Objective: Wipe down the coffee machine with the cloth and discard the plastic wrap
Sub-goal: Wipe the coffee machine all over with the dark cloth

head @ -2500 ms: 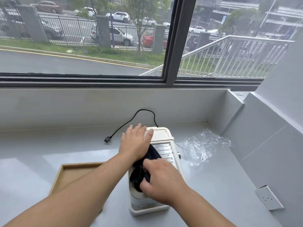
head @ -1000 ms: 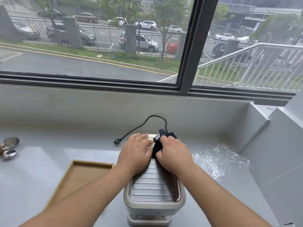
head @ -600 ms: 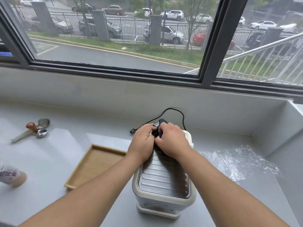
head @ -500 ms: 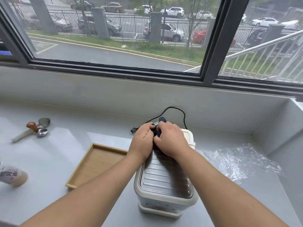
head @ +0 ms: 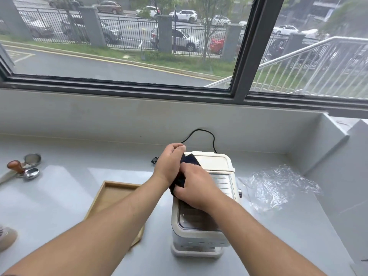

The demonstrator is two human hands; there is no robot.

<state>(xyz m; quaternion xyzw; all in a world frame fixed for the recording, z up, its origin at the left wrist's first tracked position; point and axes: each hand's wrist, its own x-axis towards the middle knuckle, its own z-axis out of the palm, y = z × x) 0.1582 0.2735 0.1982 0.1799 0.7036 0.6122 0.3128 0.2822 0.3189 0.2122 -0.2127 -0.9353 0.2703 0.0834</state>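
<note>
A cream coffee machine (head: 216, 166) with a ribbed metal top stands on the grey counter (head: 59, 196) in front of me. A dark blue cloth (head: 188, 161) is bunched on the machine's top left edge. My right hand (head: 196, 189) presses down on the cloth over the ribbed top. My left hand (head: 170, 163) is curled around the cloth's left side at the machine's rear corner. Crumpled clear plastic wrap (head: 276, 186) lies on the counter to the right of the machine, apart from both hands.
A wooden tray (head: 113, 196) lies left of the machine, partly under my left forearm. The machine's black cord and plug (head: 201, 132) trail behind it toward the wall. A portafilter and tamper (head: 22, 168) rest at the far left. A raised ledge closes the right side.
Both hands have slid with the cloth from the rear of the machine's top toward its left edge. The right hand came nearer along the ribbed top. The view shifted slightly.
</note>
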